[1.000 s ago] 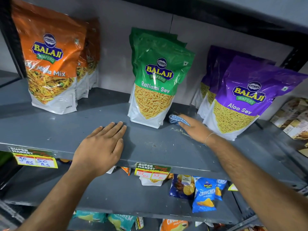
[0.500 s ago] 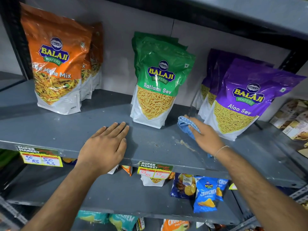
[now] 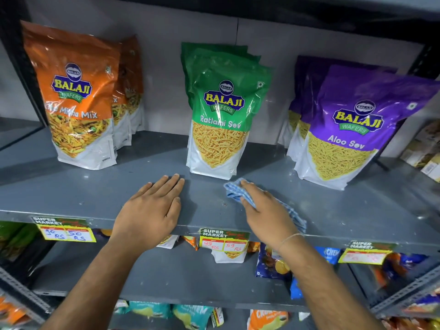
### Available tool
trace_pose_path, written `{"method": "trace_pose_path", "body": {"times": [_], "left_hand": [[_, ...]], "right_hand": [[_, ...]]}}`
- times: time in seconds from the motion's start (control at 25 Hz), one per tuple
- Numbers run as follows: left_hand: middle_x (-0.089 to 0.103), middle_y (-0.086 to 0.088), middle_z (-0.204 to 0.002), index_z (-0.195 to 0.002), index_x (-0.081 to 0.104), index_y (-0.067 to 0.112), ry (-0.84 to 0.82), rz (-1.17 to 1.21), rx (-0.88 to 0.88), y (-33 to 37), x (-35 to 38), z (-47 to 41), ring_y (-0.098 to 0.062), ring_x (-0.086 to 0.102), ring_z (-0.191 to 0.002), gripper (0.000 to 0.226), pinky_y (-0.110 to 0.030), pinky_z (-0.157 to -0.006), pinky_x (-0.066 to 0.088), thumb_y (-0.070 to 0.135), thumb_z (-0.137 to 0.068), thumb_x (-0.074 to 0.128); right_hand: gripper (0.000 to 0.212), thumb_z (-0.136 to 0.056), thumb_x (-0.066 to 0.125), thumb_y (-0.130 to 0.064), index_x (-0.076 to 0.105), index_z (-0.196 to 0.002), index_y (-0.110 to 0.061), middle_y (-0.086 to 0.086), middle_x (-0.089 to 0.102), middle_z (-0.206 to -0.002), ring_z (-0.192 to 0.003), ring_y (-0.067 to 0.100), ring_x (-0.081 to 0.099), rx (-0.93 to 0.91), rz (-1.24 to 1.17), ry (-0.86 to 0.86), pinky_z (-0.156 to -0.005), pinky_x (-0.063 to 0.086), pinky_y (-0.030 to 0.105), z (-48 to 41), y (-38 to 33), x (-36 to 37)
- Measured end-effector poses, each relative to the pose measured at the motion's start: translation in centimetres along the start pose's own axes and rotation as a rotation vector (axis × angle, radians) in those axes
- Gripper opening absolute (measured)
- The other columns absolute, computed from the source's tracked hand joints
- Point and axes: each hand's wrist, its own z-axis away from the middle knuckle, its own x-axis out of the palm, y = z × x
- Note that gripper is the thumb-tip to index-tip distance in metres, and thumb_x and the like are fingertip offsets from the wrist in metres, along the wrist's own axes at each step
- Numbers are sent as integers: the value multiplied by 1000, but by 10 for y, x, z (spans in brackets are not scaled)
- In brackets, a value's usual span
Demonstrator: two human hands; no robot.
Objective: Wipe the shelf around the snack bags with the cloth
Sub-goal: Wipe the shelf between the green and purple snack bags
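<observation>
On the grey metal shelf [image 3: 71, 194] stand three groups of snack bags: orange mix bags [image 3: 76, 103] at left, green Ratlami Sev bags [image 3: 221, 115] in the middle, purple Aloo Sev bags [image 3: 345, 132] at right. My right hand [image 3: 264, 210] presses a blue checked cloth [image 3: 234, 190] flat on the shelf, just in front of the green bag's right corner. The cloth's tail trails out under my wrist. Resting flat near the shelf's front edge, left of the cloth, is my left hand [image 3: 152, 208], fingers together, holding nothing.
Price labels [image 3: 64, 231] hang on the shelf's front lip. Lower shelves hold more snack packets [image 3: 273, 263]. A black upright post [image 3: 21, 67] bounds the shelf at left. Boxed goods [image 3: 426, 148] sit at far right.
My right hand has slid the cloth from the gap between the green and purple bags forward and left, to in front of the green bag. My left hand stayed put.
</observation>
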Motion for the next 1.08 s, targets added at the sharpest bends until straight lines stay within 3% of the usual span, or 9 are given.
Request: {"method": "trace_pose_path", "body": {"times": [0.2,0.32,0.36,0.48,0.56,0.72,1.08], "left_hand": [[14,20,-169,-162,18,35,-29,43,-24,0,-4,-1,2,8,-156,70,-24,-128,5,50,-96,2],[12,27,-164,-161,22,35,-40,222,-132,0,-12,-3,15,6,-146,54,0,-110,-8,40,-108,16],[12,26,-163,-161,23,33,-54,252,-144,-2,-14,-3,15,6,-144,51,3,-107,-9,35,-110,20],[13,16,-171,-162,21,29,-89,109,-84,-17,-14,-1,3,6,-155,56,-19,-124,-4,37,-107,14],[14,15,-171,-162,20,32,-75,22,-49,-29,-13,1,-2,8,-157,65,-28,-127,1,43,-99,8],[11,11,-172,-163,21,27,-34,45,0,-38,-11,4,-5,7,-158,69,-31,-128,3,44,-97,6],[21,-4,-171,-161,24,13,8,45,11,-40,1,4,-18,17,-158,84,-42,-130,14,43,-89,-6]], "right_hand": [[23,-100,48,-18,57,-120,-26,6,72,-105,-98,31,66,55,-218,170,-81,52,38,-11,2,-6],[30,-100,47,-20,54,-128,-28,14,68,-110,-103,38,63,120,-92,161,-82,50,40,-17,29,-21],[31,-101,46,-21,53,-130,-27,16,66,-114,-108,39,61,120,-29,119,-84,48,41,-15,29,-22],[41,-100,48,-19,49,-141,-25,12,62,-132,-121,36,56,43,65,51,-92,45,39,-5,11,-13],[45,-100,50,-18,47,-144,-25,9,59,-139,-127,32,54,-1,80,42,-98,43,36,-1,-6,-4],[46,-101,51,-21,46,-147,-29,4,57,-143,-131,26,53,14,59,28,-102,39,28,-3,-23,15],[45,-101,52,-27,47,-145,-37,3,58,-140,-130,22,53,127,39,85,-109,37,29,3,-49,42]]}}
